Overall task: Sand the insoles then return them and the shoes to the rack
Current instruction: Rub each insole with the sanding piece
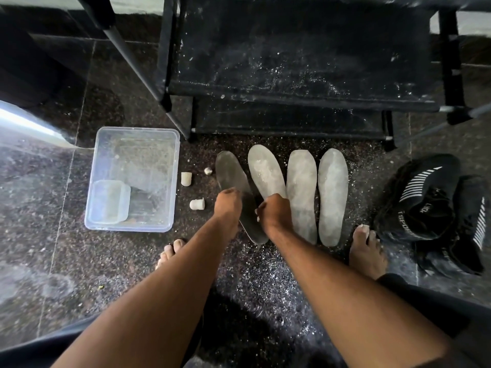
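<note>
Insoles, four, lie side by side on the dark speckled floor [66, 235] in front of the black rack [292, 75]. Darkest insole [229, 173] is the leftmost; it runs on a slant, its heel end passing under both hands toward the person. Second insole [265, 173] is pale and dusty, its heel end hidden under the right hand. Third insole [301, 192] and fourth insole [332, 195] lie just to the right of the right-hand fingers, parallel, almost touching each other.

Left hand [227, 205]: back of hand to camera, fingers bent down onto the dark insole's upper face. Fingertips are hidden behind the knuckles; cannot tell whether they press flat or pinch the edge.

Right hand [273, 211]: fingers curled round something at the overlap of the dark and second insoles. What the grip encloses is covered by the hand; cannot tell which insole, or a tool. Pale thumbnail shows at the hand's left side.

Left of the left-hand fingers: two small pale stubby pieces [186, 178], one nearer the person than the other, and a small metal ball-like item [207, 170]. Farther left, a clear plastic tub [170, 181] with a smaller clear container [109, 200] inside its near corner.

Well right of the right hand: pair of black shoes [435, 203] with white stripes, lying on the floor, overlapping. Bare foot [368, 251] just beside them; other foot's toes [170, 251] near the left forearm. White dust is scattered on floor and rack shelf.
</note>
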`<control>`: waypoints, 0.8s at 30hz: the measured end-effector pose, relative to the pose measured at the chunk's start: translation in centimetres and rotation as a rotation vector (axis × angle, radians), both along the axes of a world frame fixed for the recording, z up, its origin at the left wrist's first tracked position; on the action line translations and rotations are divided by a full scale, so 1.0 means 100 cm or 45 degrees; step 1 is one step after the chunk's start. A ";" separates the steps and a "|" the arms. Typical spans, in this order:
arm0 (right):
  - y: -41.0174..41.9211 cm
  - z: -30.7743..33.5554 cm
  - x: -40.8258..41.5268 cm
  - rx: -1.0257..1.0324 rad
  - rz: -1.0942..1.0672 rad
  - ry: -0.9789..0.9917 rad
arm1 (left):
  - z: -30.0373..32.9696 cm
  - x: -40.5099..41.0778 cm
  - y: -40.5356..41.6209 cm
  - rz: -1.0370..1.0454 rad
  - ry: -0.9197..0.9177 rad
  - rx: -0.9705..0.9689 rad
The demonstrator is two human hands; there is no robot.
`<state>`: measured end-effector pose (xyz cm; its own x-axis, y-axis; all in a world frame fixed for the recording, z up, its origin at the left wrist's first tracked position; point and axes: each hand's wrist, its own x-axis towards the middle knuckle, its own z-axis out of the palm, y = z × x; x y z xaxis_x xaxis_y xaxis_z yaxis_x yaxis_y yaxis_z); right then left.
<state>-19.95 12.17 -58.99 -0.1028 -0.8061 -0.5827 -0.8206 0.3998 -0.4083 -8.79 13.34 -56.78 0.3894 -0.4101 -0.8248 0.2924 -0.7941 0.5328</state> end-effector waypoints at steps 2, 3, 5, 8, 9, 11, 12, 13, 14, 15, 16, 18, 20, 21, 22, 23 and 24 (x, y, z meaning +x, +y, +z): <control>-0.001 0.001 0.001 0.052 0.015 -0.020 | 0.004 -0.001 0.002 0.007 -0.013 0.023; 0.000 0.000 0.002 0.051 0.017 -0.021 | 0.008 -0.001 0.002 0.009 -0.010 0.047; 0.001 -0.002 0.006 0.074 0.001 -0.054 | 0.006 -0.002 0.003 0.009 0.036 0.065; 0.005 -0.003 0.010 0.108 -0.020 -0.046 | 0.006 -0.001 0.006 -0.002 0.035 0.080; 0.006 -0.004 0.011 0.115 -0.029 -0.051 | 0.007 -0.001 0.007 -0.007 0.031 0.089; 0.007 -0.004 0.013 0.117 -0.033 -0.059 | 0.004 0.001 0.008 -0.014 0.031 0.094; 0.007 -0.004 0.013 0.122 -0.037 -0.063 | 0.001 0.001 0.008 -0.018 0.037 0.088; 0.007 -0.004 0.013 0.130 -0.042 -0.065 | 0.000 0.002 0.009 -0.027 0.044 0.084; 0.006 -0.004 0.012 0.132 -0.041 -0.065 | -0.002 0.003 0.009 -0.028 0.044 0.076; 0.005 -0.005 0.011 0.121 -0.044 -0.060 | -0.001 0.002 0.008 -0.034 0.043 0.082; 0.003 -0.003 0.009 0.102 -0.045 -0.052 | -0.001 0.000 0.006 -0.032 0.040 0.076; -0.004 -0.001 0.005 0.039 -0.047 -0.043 | 0.004 -0.005 -0.002 -0.037 0.033 0.044; -0.015 0.002 -0.002 -0.009 -0.070 -0.079 | 0.005 -0.011 -0.009 -0.036 0.083 -0.005; -0.022 0.005 -0.005 -0.028 -0.102 -0.100 | 0.006 -0.015 -0.013 -0.040 0.126 -0.040; -0.030 0.007 -0.010 -0.053 -0.123 -0.106 | 0.005 -0.019 -0.016 -0.043 0.161 -0.069; -0.038 0.007 -0.014 -0.088 -0.124 -0.098 | 0.007 -0.022 -0.018 -0.051 0.179 -0.083; -0.046 0.009 -0.018 -0.122 -0.126 -0.093 | 0.006 -0.024 -0.020 -0.067 0.175 -0.090</control>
<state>-21.72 7.53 -58.11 -0.1449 -0.8465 -0.5124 -0.7458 0.4337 -0.5056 -11.17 11.29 -56.18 0.2513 -0.4856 -0.8373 0.3254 -0.7723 0.5456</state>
